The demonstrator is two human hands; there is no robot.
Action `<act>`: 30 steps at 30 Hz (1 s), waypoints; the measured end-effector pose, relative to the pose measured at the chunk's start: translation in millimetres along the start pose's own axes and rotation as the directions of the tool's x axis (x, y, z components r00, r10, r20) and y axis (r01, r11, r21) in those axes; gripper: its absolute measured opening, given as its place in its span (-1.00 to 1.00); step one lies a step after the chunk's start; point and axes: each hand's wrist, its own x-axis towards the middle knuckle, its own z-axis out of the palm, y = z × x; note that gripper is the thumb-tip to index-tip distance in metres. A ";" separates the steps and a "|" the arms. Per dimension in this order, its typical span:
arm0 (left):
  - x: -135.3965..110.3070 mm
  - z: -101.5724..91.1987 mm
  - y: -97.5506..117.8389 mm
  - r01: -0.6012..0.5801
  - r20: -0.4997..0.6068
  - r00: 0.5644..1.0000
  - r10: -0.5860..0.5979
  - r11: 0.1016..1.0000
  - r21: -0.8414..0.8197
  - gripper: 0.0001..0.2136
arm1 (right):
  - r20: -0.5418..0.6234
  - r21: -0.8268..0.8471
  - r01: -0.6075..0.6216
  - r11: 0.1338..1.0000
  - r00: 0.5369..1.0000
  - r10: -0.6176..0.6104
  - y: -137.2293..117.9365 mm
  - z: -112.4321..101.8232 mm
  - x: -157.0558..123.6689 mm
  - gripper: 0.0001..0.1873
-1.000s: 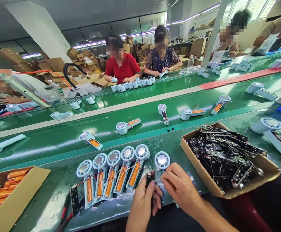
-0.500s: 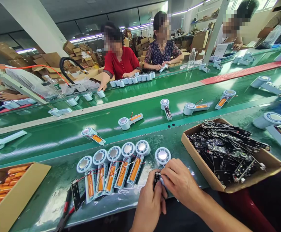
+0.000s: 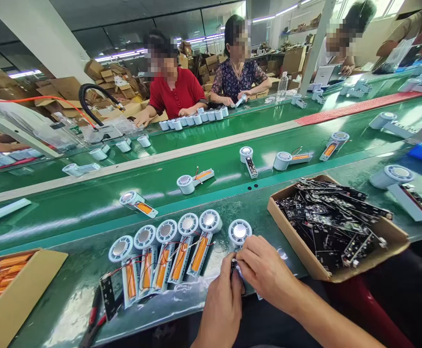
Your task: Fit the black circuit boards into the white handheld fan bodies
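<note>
My left hand (image 3: 222, 303) is closed around a narrow black circuit board (image 3: 233, 266), of which only the upper end shows between the fingers. Pinched at that same end are the fingertips of my right hand (image 3: 267, 270); whatever they grip is hidden. Just beyond both hands is a light-blue handheld fan body (image 3: 240, 232) with a round silver-centred head, its handle mostly covered by my hands. To the left, several similar fan bodies (image 3: 188, 224) lie in a row, with orange battery cells (image 3: 180, 261) and thin wires in their open handles. One black board (image 3: 108, 296) leans by the leftmost handle.
A cardboard box of black boards (image 3: 293, 251) stands at right, and a box of orange cells (image 3: 38, 285) at left. Red-handled pliers (image 3: 94, 314) lie near the bench edge. Fan bodies rest along the green conveyor (image 3: 152, 166); co-workers sit across it.
The board in my left hand has turned more edge-on, and my hands have drawn closer together. Across the belt, the red-sleeved co-worker's hand has left a fan body. The view has shifted slightly.
</note>
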 end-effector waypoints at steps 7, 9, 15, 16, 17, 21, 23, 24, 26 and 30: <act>2.8 -0.4 0.5 0.039 0.026 0.999 -0.037 0.997 -0.074 -0.59 | -0.059 0.064 0.001 0.998 0.998 0.003 -3.2 4.4 2.1 -0.66; 6.4 -4.0 -0.5 0.082 0.058 0.996 -0.074 0.985 -0.155 -0.62 | -0.112 0.207 -0.038 0.978 0.992 0.062 -0.9 -4.2 -4.4 -0.76; 14.1 -12.3 -8.2 0.203 0.082 0.979 -0.187 0.935 -0.290 -0.55 | -0.250 0.416 -0.287 0.863 0.876 0.412 10.7 -24.3 -57.2 -0.67; 14.1 -12.3 -8.8 0.208 0.082 0.978 -0.192 0.935 -0.288 -0.52 | -0.211 0.440 -0.310 0.843 0.877 0.432 11.1 -21.3 -64.7 -0.67; 13.9 -12.1 -9.0 0.206 0.079 0.978 -0.191 0.933 -0.295 -0.49 | -0.160 0.469 -0.327 0.820 0.882 0.443 10.8 -16.7 -69.9 -0.66; 12.7 -11.3 -6.9 0.171 0.063 0.985 -0.158 0.929 -0.327 -0.48 | -0.060 0.578 -0.348 0.738 0.884 0.463 6.3 3.0 -66.9 -0.68; 12.8 -11.2 -5.5 0.158 0.057 0.987 -0.147 0.933 -0.324 -0.49 | -0.084 0.617 -0.309 0.724 0.889 0.451 4.8 6.1 -55.6 -0.77; 12.9 -11.2 -5.1 0.156 0.055 0.988 -0.146 0.934 -0.322 -0.49 | -0.103 0.634 -0.282 0.720 0.892 0.441 4.4 5.6 -49.2 -0.82; 12.7 -11.1 -5.2 0.154 0.049 0.988 -0.146 0.935 -0.320 -0.49 | -0.125 0.656 -0.243 0.715 0.899 0.421 3.9 1.4 -36.1 -0.85; 10.2 -11.6 -7.0 0.114 0.022 0.993 -0.114 0.921 -0.373 -0.46 | 0.043 0.650 -0.311 0.693 0.926 0.375 1.9 -11.0 -13.7 -0.82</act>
